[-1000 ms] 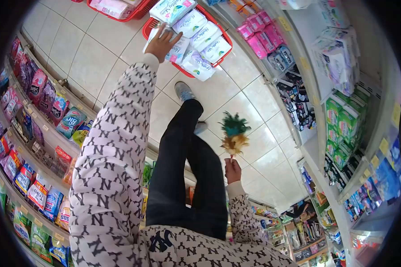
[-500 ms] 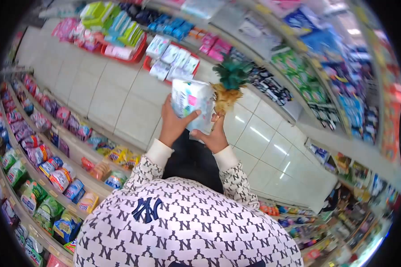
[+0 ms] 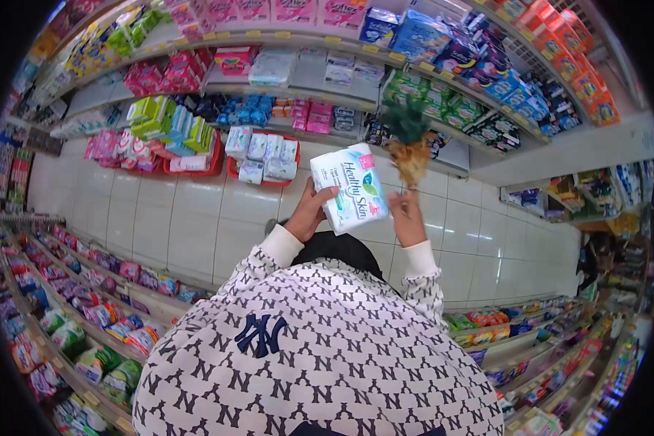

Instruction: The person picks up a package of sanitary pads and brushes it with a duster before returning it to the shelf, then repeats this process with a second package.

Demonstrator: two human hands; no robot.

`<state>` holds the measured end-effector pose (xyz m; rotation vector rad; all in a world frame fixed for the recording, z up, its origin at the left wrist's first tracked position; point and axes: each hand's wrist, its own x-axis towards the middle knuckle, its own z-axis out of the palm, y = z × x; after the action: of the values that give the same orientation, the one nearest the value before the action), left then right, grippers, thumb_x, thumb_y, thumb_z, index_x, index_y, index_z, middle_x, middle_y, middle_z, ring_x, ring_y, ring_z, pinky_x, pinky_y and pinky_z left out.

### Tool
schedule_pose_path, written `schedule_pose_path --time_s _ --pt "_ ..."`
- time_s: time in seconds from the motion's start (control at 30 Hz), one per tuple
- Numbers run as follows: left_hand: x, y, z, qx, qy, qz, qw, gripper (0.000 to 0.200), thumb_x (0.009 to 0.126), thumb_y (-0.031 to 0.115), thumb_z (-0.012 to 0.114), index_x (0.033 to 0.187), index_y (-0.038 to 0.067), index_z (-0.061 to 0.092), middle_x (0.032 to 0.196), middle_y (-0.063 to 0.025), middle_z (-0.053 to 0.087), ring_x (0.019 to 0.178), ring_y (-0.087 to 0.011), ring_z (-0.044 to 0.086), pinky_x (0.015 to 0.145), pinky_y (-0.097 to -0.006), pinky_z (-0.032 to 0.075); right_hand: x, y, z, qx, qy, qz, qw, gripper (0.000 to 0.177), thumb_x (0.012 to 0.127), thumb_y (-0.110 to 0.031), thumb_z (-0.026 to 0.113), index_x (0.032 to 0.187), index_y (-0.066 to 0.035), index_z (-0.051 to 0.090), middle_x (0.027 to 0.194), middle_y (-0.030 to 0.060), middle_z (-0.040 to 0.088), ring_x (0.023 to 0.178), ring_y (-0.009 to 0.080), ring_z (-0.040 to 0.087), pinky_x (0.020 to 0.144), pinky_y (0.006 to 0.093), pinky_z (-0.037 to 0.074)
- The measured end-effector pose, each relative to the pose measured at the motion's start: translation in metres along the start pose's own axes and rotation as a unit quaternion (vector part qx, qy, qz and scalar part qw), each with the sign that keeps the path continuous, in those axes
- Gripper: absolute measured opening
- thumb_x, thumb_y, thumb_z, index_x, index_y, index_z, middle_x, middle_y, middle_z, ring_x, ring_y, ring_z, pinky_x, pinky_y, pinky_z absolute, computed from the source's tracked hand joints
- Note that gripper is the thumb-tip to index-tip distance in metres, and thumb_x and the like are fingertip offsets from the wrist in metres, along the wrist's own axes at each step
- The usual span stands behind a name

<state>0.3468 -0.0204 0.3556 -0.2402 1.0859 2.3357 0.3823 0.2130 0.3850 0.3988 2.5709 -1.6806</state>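
Note:
My left hand (image 3: 309, 211) grips the left edge of a white pack of sanitary pads (image 3: 350, 188), thumb across its front. The pack is tilted, and its face reads "Healthy Skin". To the right of the pack, my right hand (image 3: 408, 217) is closed round the short handle end of a feather duster (image 3: 408, 134). Its green and tan feathers point up and away from me, toward the shelves. Ahead of the pack, a red basket (image 3: 232, 168) on the floor holds several white packs.
Another red basket (image 3: 215, 163) with green and pink packs stands to the left. Stocked shelves (image 3: 312, 91) run across the aisle ahead. A lower shelf of bagged goods (image 3: 123, 325) curves behind on the left. Pale floor tiles (image 3: 196, 218) lie between them.
The pack has turned so its front faces me, and my right hand has come off it, moving right with the duster. My view has swung up toward the shelves.

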Motion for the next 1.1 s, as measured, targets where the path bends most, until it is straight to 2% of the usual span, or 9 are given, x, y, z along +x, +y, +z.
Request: schedule_pose_path --time_s 0.13,0.37,0.47,0.63,0.7,0.77,0.9,0.97,1.1 --pt "0.01 0.035 -0.006 0.076 0.097 0.02 0.992 0.08 0.081 0.023 0.074 0.137 0.004 0.021 0.127 -0.0173 0.049 0.115 -0.0291 0.056 0.09 -0.0426 0.052 -0.018 0.016 -0.031 -0.003 0.154 0.119 0.981 0.038 0.102 -0.035 0.043 0.118 -0.002 0.052 0.085 0.0126 0.063 0.071 0.0163 0.057 0.065 0.0311 0.046" --pt "0.01 0.103 -0.062 0.108 0.108 0.054 0.987 0.081 0.08 0.02 0.076 0.137 0.005 0.02 0.128 -0.0169 0.049 0.115 -0.0286 0.055 0.094 -0.0396 0.049 -0.032 -0.095 0.08 -0.096 0.094 -0.21 0.968 0.025 0.099 -0.018 0.044 0.11 -0.004 0.062 0.088 0.0162 0.067 0.079 0.0317 0.065 0.071 0.04 0.05" --pt "0.004 0.122 -0.099 0.095 0.049 0.136 0.985 0.07 0.081 0.011 0.072 0.134 0.004 0.027 0.127 -0.0132 0.05 0.114 -0.0242 0.055 0.093 -0.0374 0.048 -0.001 -0.073 0.13 -0.216 0.038 -0.237 0.946 0.022 0.098 -0.016 0.044 0.107 -0.007 0.062 0.086 0.0206 0.066 0.084 0.0391 0.065 0.071 0.0453 0.051" --pt "-0.016 0.172 -0.14 0.156 0.088 0.164 0.97 0.07 0.081 0.012 0.073 0.134 0.005 0.028 0.128 -0.0133 0.049 0.117 -0.0239 0.052 0.094 -0.0366 0.047 0.033 -0.102 0.155 -0.119 0.09 -0.037 0.988 0.015 0.095 -0.014 0.048 0.103 -0.01 0.06 0.078 0.0226 0.064 0.075 0.0426 0.063 0.066 0.0511 0.049" --pt "-0.022 0.173 -0.179 0.128 0.096 0.162 0.974 0.069 0.082 0.012 0.072 0.135 0.006 0.028 0.129 -0.013 0.048 0.118 -0.0239 0.051 0.094 -0.037 0.047 0.013 -0.1 0.198 -0.133 0.072 -0.26 0.954 0.015 0.096 -0.016 0.048 0.104 -0.01 0.059 0.078 0.0206 0.064 0.076 0.043 0.062 0.065 0.0493 0.049" --pt "-0.026 0.171 -0.206 0.067 0.078 0.137 0.985 0.068 0.083 0.012 0.071 0.135 0.007 0.028 0.129 -0.0126 0.048 0.119 -0.024 0.051 0.095 -0.0375 0.047 -0.001 -0.12 0.211 -0.194 -0.024 -0.25 0.948 0.016 0.096 -0.015 0.048 0.106 -0.01 0.059 0.079 0.0202 0.065 0.077 0.0406 0.063 0.067 0.0467 0.05" --pt "-0.048 0.199 -0.181 0.09 0.067 0.169 0.979 0.071 0.082 0.009 0.071 0.137 0.006 0.026 0.132 -0.0141 0.045 0.121 -0.025 0.049 0.098 -0.0365 0.044 0.042 -0.072 0.219 -0.126 0.059 -0.04 0.99 0.019 0.097 -0.021 0.049 0.105 -0.009 0.062 0.078 0.0196 0.065 0.077 0.0369 0.065 0.067 0.0443 0.05" --pt "-0.049 0.201 -0.193 0.296 0.127 0.235 0.917 0.08 0.077 0.013 0.077 0.137 0.003 0.025 0.131 -0.0166 0.044 0.12 -0.0272 0.049 0.1 -0.0369 0.041 0.047 -0.103 0.213 -0.033 0.074 0.008 0.997 0.021 0.097 -0.024 0.05 0.103 -0.009 0.063 0.077 0.0197 0.064 0.076 0.0362 0.065 0.066 0.0442 0.049" --pt "-0.056 0.213 -0.207 0.619 0.084 0.279 0.73 0.09 0.066 0.018 0.083 0.135 -0.001 0.028 0.128 -0.0185 0.047 0.121 -0.0284 0.049 0.102 -0.0385 0.04 0.015 -0.163 0.229 -0.077 -0.088 -0.2 0.973 0.021 0.096 -0.026 0.051 0.101 -0.011 0.066 0.08 0.0183 0.066 0.076 0.0359 0.065 0.067 0.0452 0.049"
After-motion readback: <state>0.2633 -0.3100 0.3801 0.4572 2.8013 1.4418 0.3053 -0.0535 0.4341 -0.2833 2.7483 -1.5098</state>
